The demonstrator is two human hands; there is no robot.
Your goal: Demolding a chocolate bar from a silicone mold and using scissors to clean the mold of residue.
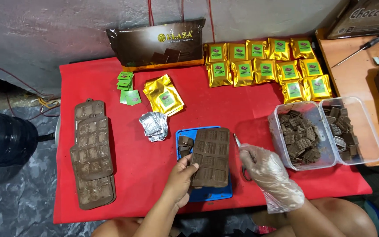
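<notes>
Our left hand (181, 175) is pinching the brown chocolate mould (210, 157) over the blue tray (207, 193); our gloved right hand (266, 169) is hovering spread beside it.

Likely a small home chocolate-packing workshop. A red tabletop (110, 87) carries silicone moulds (92, 153), gold pouches (264, 61) and tubs of chocolate pieces (301, 134).

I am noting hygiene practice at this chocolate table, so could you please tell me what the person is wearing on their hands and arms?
The right hand wears a loose, crinkled, clear plastic glove that ends around the wrist. The left hand is bare, with no glove. Both forearms are uncovered; no sleeves, watch or jewellery show.
</notes>
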